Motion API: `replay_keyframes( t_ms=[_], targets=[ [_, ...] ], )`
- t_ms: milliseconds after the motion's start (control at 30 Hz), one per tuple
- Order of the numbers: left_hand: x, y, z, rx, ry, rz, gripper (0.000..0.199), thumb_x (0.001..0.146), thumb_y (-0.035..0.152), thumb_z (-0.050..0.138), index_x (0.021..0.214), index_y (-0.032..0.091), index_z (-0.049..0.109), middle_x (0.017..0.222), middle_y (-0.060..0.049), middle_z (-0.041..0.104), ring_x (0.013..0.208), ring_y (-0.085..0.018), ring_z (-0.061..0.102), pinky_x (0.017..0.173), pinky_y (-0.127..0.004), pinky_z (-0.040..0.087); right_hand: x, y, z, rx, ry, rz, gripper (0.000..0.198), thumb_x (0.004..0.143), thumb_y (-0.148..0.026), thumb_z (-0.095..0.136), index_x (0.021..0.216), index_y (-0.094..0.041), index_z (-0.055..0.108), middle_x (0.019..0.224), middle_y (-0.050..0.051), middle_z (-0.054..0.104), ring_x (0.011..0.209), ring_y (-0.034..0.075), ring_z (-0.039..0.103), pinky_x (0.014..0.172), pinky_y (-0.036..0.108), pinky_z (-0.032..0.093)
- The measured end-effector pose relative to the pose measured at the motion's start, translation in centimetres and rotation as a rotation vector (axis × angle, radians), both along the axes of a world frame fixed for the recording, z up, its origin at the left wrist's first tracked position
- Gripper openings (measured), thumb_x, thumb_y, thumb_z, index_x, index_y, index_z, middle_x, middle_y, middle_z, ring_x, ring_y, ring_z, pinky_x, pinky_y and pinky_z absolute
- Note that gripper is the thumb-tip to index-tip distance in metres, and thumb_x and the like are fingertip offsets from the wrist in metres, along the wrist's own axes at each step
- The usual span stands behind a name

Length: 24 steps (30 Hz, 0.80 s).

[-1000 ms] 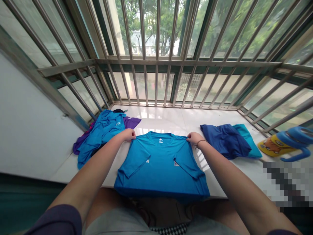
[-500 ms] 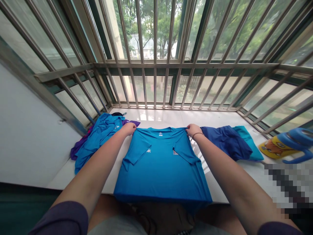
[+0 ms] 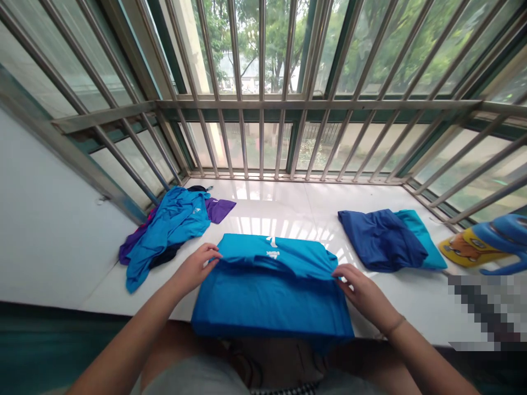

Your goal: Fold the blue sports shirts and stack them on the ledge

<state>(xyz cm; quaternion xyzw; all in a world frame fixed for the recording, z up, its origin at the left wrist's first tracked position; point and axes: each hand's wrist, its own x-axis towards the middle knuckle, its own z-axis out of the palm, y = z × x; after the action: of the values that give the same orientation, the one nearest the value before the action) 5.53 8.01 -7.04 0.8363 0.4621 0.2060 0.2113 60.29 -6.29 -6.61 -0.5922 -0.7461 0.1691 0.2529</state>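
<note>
A blue T-shirt [image 3: 272, 302] lies on the white ledge in front of me, its upper part folded down over the body. White print shows near the fold at the far side. The hem hangs over the ledge's front edge. My left hand [image 3: 201, 265] pinches the folded-over part at its left side, thumb and fingers together on the cloth. At the right side, my right hand [image 3: 357, 286] grips the matching corner between thumb and fingertips. Both hands rest low, close to the ledge surface.
A loose heap of blue and purple clothes [image 3: 168, 225] lies left. On the right sit folded navy cloth [image 3: 381, 241] and teal cloth [image 3: 424, 241], beside a yellow and blue bottle [image 3: 473, 244]. Metal bars [image 3: 263, 104] enclose the white ledge [image 3: 288, 200] at the windows.
Both hands have come toward me from the far side, bringing the T-shirt's shoulder end down over its body. The collar and sleeves, spread flat before, are now folded under or over.
</note>
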Motion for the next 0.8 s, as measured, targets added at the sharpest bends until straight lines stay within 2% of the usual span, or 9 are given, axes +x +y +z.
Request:
replay_keyframes(
  t_ms=[100,200,367,467,633,700,800],
  targets=[
    [-1.1,-3.1,-1.9,-0.049,0.062,-0.024,0.026,0.098,0.033,0.057,0.108,0.030,0.081,0.139,-0.012,0.070,0.131,-0.031,0.066,0.117,-0.047,0.054,0.0,-2.9,-1.8,-0.049,-0.069,0.070,0.025,0.101,-0.026,0.052,0.105,-0.028,0.076,0.118,0.010,0.076,0.109,0.027,0.072,0.098,0.042,0.061],
    [-1.0,-3.4,-1.6,-0.018,0.066,0.000,0.027,0.101,0.034,0.054,0.107,0.028,0.079,0.137,-0.012,0.071,0.129,-0.030,0.067,0.116,-0.046,0.055,0.0,-2.6,-2.0,-0.018,-0.087,-0.018,0.026,0.099,-0.023,0.051,0.109,-0.027,0.074,0.116,0.010,0.075,0.110,0.028,0.071,0.100,0.043,0.059],
    [1.2,-0.2,-0.1,0.120,0.025,0.053,0.026,0.102,0.033,0.050,0.106,0.025,0.074,0.117,-0.011,0.076,0.115,-0.028,0.072,0.109,-0.044,0.058,-0.6,0.8,-1.4,0.074,-0.139,-0.162,0.024,0.103,-0.029,0.049,0.109,-0.023,0.071,0.109,0.012,0.075,0.106,0.029,0.071,0.102,0.045,0.056],
    [3.4,2.0,-0.4,0.175,0.043,0.054,0.028,0.102,0.031,0.049,0.112,0.023,0.075,0.122,-0.012,0.077,0.120,-0.029,0.070,0.113,-0.046,0.055,-1.3,3.1,-1.9,0.081,-0.202,-0.244,0.028,0.103,-0.029,0.048,0.113,-0.020,0.072,0.115,0.015,0.075,0.112,0.030,0.070,0.108,0.045,0.053],
    [6.9,4.9,-1.8,0.167,0.200,0.089,0.040,0.105,0.023,0.043,0.131,0.020,0.073,0.144,-0.014,0.071,0.137,-0.029,0.063,0.124,-0.046,0.047,-1.6,6.1,-3.0,-0.036,-0.287,-0.387,0.038,0.107,-0.027,0.044,0.129,-0.016,0.072,0.130,0.019,0.072,0.124,0.031,0.066,0.115,0.043,0.048],
    [7.4,5.8,-2.2,0.148,0.233,0.120,0.043,0.104,0.021,0.042,0.134,0.018,0.072,0.144,-0.016,0.071,0.137,-0.031,0.063,0.122,-0.047,0.047,-1.4,6.9,-2.9,-0.097,-0.286,-0.374,0.037,0.106,-0.024,0.045,0.129,-0.015,0.073,0.131,0.019,0.072,0.124,0.031,0.066,0.114,0.042,0.047],
    [7.3,6.7,-2.5,0.107,0.267,0.145,0.035,0.102,0.030,0.055,0.131,0.018,0.074,0.134,-0.017,0.074,0.129,-0.035,0.066,0.114,-0.049,0.052,-1.0,7.6,-2.3,-0.153,-0.284,-0.319,0.031,0.101,-0.027,0.057,0.123,-0.015,0.075,0.127,0.018,0.073,0.119,0.029,0.068,0.110,0.038,0.049]
  ],
)
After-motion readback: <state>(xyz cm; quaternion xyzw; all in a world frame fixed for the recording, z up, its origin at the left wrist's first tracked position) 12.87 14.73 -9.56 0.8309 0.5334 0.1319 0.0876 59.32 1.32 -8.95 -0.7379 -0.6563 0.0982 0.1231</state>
